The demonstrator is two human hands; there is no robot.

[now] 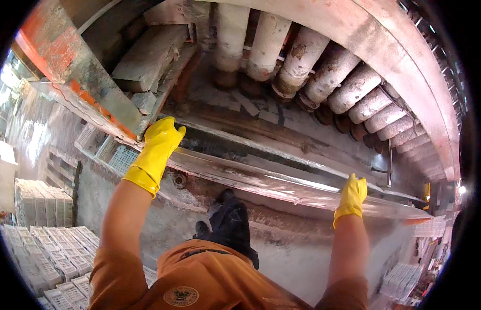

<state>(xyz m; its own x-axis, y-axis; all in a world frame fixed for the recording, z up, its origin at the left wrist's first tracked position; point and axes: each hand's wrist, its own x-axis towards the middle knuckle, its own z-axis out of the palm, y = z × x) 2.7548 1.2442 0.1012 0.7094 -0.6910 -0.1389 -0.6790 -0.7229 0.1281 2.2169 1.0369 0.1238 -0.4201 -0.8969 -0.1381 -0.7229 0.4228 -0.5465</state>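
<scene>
My left hand [160,147], in a yellow rubber glove, is closed at the left end of a long pale strip [261,146] along the machine's front edge. Far to the right, my right hand [352,196], in a matching glove, has its fingers curled over the same strip. The gloves hide the exact contact at both places. Between my arms a wet, shiny ledge [240,169] runs along the near side, with a dark gap behind the strip's left part.
A row of crusted cylinders [302,57] stands beyond, beneath a curved pale beam [395,46]. An orange-edged frame [75,67] rises at left. White plastic crates [44,201] are stacked at lower left, more crates [400,279] at lower right. My dark-clad legs [230,219] stand below the ledge.
</scene>
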